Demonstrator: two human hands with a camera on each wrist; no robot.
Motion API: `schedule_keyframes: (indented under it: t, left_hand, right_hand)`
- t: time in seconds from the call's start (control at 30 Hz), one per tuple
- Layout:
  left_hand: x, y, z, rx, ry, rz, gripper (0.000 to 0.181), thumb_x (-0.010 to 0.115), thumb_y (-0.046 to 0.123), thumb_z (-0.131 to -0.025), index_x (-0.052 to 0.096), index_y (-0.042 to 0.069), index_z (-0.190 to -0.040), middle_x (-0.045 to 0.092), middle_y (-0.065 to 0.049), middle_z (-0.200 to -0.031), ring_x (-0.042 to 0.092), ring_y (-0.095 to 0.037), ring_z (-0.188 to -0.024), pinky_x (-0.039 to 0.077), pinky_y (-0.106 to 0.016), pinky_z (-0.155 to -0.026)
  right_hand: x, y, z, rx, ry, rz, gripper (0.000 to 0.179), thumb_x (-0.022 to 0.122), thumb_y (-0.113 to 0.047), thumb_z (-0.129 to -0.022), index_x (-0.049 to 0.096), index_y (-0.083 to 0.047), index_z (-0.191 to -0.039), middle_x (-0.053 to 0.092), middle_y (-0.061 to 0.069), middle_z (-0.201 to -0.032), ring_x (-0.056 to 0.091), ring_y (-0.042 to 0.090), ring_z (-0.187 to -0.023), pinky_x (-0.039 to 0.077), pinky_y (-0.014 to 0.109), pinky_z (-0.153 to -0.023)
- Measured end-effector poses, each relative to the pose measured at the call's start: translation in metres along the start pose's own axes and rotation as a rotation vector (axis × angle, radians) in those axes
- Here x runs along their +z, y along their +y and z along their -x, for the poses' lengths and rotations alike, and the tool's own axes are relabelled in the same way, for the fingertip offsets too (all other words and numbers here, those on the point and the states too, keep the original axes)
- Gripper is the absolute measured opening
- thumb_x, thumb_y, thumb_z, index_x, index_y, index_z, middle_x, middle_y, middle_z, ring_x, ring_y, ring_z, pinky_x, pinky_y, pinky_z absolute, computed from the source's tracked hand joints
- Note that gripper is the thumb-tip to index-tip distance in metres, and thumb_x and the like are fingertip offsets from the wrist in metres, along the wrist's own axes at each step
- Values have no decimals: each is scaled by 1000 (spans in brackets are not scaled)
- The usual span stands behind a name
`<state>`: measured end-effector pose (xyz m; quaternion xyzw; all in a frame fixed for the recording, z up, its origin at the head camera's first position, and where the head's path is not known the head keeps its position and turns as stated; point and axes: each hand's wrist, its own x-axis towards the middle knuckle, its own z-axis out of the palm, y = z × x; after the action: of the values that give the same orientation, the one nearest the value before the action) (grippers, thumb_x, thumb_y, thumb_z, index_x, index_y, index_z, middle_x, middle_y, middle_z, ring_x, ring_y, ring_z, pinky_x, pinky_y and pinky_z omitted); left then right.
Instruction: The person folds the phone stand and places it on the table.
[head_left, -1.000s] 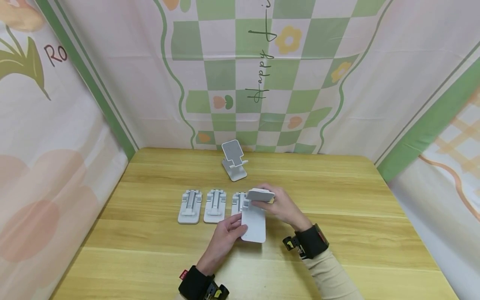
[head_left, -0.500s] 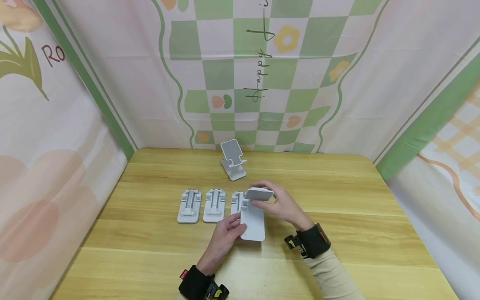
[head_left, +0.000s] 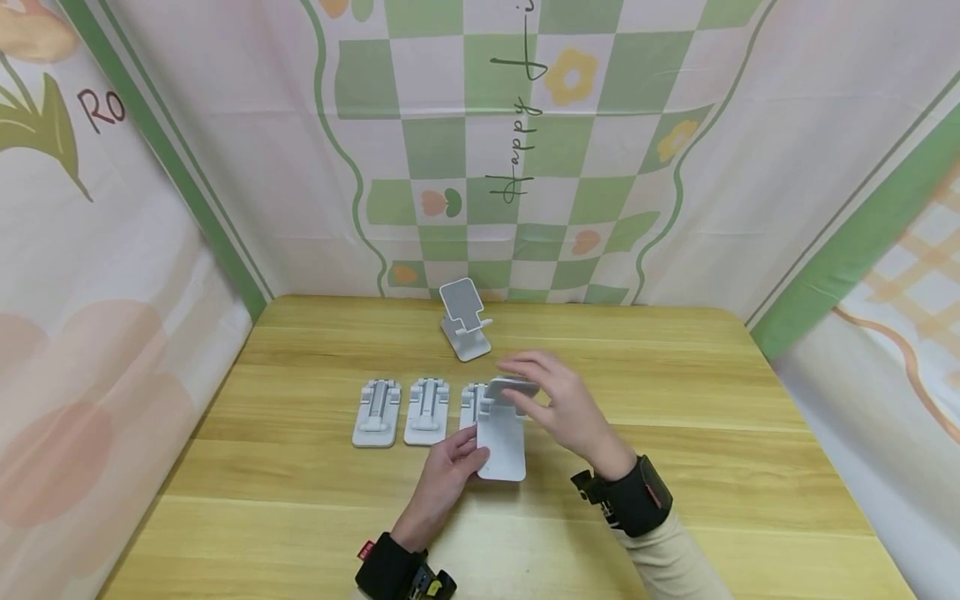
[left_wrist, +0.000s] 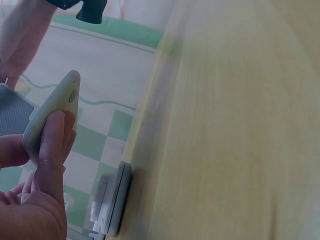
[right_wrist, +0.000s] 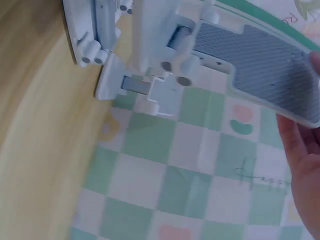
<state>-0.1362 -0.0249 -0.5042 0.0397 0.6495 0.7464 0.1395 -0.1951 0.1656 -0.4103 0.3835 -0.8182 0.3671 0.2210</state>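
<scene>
L hand [head_left: 447,472] pinching stand [head_left: 502,448] edge; R hand [head_left: 567,408] fingers apart abt panel [right_wrist: 265,70]. Risk: hard push cd twist stand, knock folded unit [head_left: 469,406], b/c L pinch 1-sided.

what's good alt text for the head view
A left hand holds a white phone stand above a wooden table, the right hand spread at its tilted plate. Three folded stands lie in a row; an opened stand stands farther back.
</scene>
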Motion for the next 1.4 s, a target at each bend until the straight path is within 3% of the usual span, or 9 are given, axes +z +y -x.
schedule_keyframes:
  t: [0.17,0.37,0.7,0.93,1.17,1.4]
  left_hand:
    - [0,-1,1,6,-4,14,59,56,20,-94,34,-9,-141,57,-23,-128,60,-21,-107,53,-28,-84]
    - [0,-1,0,0,6,11,59,56,19,-94,34,-10,-141,59,-22,-125,60,-19,-104,53,-25,-80]
    - [1,0,2,12,29,9,55,56,18,-94,39,-8,-139,64,-21,-118,63,-19,-100,54,-24,-77]
    - [2,-2,1,4,47,13,54,57,16,-93,40,-9,-138,65,-21,-115,64,-19,-97,54,-23,-73]
    - [2,-2,0,10,45,-5,53,57,17,-93,42,-8,-137,64,-21,-116,64,-19,-97,55,-23,-71]
    - [2,11,4,24,39,9,47,54,10,-94,43,-12,-134,61,-26,-120,63,-23,-98,56,-25,-67]
  right_hand:
    - [-1,-7,-2,-50,-13,100,31,71,-7,-80,69,-7,-111,65,3,-105,55,15,-97,52,27,-73]
    - [0,-9,-1,-89,0,168,31,72,-4,-78,70,-7,-108,64,1,-101,53,14,-95,50,27,-74]
    - [-1,-16,2,-67,-22,236,23,69,-6,-81,69,-7,-104,59,-3,-92,50,9,-87,49,24,-68]
    - [0,-21,2,-115,3,309,22,73,-6,-76,70,-7,-98,55,-4,-83,49,9,-78,47,23,-59]
    - [3,-25,3,-147,-4,353,21,75,-6,-74,69,-8,-95,56,-3,-83,50,9,-76,48,22,-58]
    - [5,-30,6,-168,-54,403,20,73,-7,-77,69,-8,-96,52,-3,-80,48,9,-73,44,19,-54]
